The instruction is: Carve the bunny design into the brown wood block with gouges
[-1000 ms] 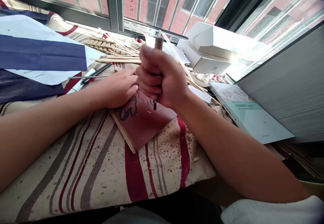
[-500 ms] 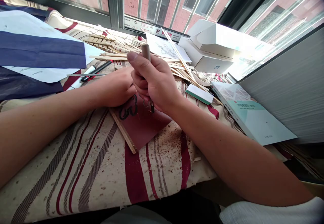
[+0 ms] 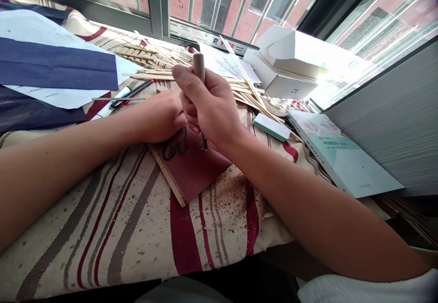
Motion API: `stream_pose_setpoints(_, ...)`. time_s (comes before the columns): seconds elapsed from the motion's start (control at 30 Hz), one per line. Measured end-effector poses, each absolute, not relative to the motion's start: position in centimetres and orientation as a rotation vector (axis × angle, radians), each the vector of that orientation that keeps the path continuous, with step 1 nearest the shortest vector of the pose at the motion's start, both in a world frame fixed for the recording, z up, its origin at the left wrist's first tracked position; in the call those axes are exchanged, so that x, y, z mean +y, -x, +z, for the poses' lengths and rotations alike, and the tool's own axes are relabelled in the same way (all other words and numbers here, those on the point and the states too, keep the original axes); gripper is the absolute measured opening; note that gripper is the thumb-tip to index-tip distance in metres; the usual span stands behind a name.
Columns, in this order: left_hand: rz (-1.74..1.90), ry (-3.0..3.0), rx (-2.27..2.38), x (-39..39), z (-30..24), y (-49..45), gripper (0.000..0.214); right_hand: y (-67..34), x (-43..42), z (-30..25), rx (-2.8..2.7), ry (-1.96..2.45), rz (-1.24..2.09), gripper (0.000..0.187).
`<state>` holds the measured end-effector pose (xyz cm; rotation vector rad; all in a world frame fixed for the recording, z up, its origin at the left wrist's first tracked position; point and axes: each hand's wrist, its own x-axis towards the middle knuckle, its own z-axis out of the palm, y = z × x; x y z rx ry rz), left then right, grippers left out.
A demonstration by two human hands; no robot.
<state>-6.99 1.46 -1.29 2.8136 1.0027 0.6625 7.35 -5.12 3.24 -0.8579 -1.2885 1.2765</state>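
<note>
My right hand is wrapped round the wooden handle of a carving chisel, thumb along its side. The chisel stands nearly upright, its dark metal blade reaching down to a wooden board. That board has a reddish-brown face with black curved shapes carved or drawn on it, and pale side edges. Across its far left part lies my left hand, with fingers curled and pressed down against the board; my right hand partly hides the fingertips. Crumbs and shavings are scattered on the striped cloth around the board.
Thin wooden strips lie in a pile toward the window, beside a sheet with a drawing. A white box, a small white-and-green block and a book are on the right. Markers and papers lie left.
The chisel and my right hand have shifted very slightly over the board, and the blade tip sits a little higher. My left hand stays in place; the whole view has moved slightly.
</note>
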Motion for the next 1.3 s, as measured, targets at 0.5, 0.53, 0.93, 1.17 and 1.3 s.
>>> stream_pose_setpoints(0.5,0.559,-2.74,1.016,0.7,0.0,6.8,0.03,-7.4,-4.1,3.0,-1.168,0.817,1.46,0.058)
stream_pose_setpoints(0.53,0.564,-2.746,1.001,0.7,0.0,6.8,0.031,-7.4,-4.0,3.0,-1.169,0.818,1.469,0.058)
stream_pose_setpoints(0.93,0.541,-2.816,0.805,1.6,-0.4,7.8,0.043,-7.5,-3.2,2.1,-1.255,0.745,1.492,0.057)
stream_pose_setpoints(1.17,0.648,-2.712,1.047,0.9,-0.5,7.7,0.032,-6.3,-2.8,2.0,-1.082,0.934,1.382,0.056)
stream_pose_setpoints(1.3,0.622,-2.69,1.108,0.5,-0.4,7.4,0.04,-6.3,-3.1,2.3,-1.072,0.917,1.427,0.057)
